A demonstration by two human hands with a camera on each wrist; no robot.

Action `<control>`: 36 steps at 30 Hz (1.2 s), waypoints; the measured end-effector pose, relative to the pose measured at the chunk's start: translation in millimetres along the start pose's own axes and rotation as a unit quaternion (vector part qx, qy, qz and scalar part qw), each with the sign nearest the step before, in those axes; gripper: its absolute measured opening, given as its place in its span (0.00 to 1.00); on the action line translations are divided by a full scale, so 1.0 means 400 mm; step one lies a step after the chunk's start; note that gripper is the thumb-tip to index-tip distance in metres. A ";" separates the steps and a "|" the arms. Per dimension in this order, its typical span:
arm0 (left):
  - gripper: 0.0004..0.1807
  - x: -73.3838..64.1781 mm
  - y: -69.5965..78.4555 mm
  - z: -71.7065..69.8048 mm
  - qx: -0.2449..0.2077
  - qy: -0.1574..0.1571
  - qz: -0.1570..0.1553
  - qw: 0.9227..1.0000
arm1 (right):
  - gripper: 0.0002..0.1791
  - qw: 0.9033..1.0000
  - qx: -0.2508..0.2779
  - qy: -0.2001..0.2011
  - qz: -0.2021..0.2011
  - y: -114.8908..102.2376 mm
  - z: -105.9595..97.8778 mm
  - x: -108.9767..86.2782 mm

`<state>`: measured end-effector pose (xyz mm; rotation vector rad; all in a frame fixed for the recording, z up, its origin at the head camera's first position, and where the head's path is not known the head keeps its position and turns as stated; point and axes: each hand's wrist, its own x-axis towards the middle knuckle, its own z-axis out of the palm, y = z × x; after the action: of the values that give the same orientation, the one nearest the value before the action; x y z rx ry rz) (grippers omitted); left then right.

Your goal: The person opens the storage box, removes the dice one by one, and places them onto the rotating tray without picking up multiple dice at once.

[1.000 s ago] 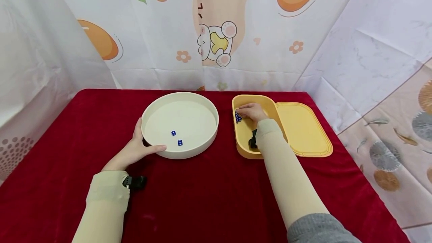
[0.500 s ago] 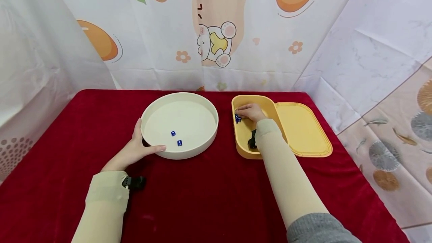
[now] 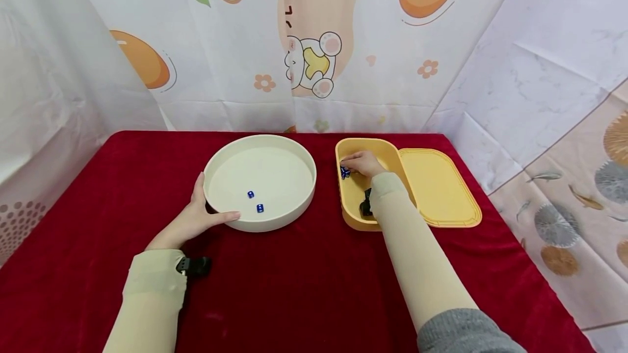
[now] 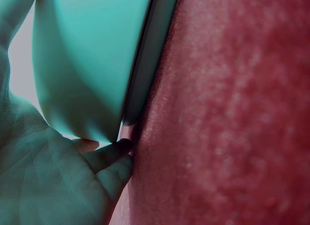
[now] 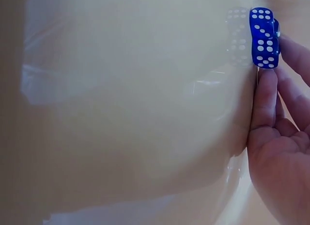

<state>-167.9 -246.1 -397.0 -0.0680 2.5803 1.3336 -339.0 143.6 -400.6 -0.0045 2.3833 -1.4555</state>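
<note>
My left hand (image 3: 195, 218) grips the near left wall of a round cream tray (image 3: 277, 170), thumb over the rim, other fingers along the outside. In the left wrist view the fingers (image 4: 109, 155) reach around the tray's lower edge. Two blue dice (image 3: 260, 208) lie apart in the tray. Inside a yellow box (image 3: 360, 225), my right hand (image 3: 369, 164) reaches to its left side, fingertips at a small cluster of blue dice (image 3: 345, 172). The right wrist view shows these dice with white pips touching a fingertip; whether any is pinched is unclear.
A yellow lid (image 3: 444, 189) lies flat against the box's right side. Dark red cloth (image 3: 294, 287) covers the table. Printed curtains (image 3: 216, 70) hang at the back and sides. A black wrist camera (image 3: 196, 266) sits below my left hand.
Both hands stay nearly in place. My right fingers shift slightly at the dice in the box. The whole view drifts a little.
</note>
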 end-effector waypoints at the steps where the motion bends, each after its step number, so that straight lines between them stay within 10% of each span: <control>1: 0.75 0.000 0.000 0.000 0.000 0.000 -0.001 1.000 | 0.21 1.000 -0.002 0.001 0.000 0.000 0.000 0.000; 36: 0.75 -0.001 -0.004 -0.001 -0.006 0.001 0.001 1.000 | 0.17 0.997 0.074 0.000 -0.017 0.007 -0.001 0.015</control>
<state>-167.2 -247.6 -398.0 -0.0696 2.5735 1.3511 -344.3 144.2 -404.6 -0.0074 2.2805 -1.6447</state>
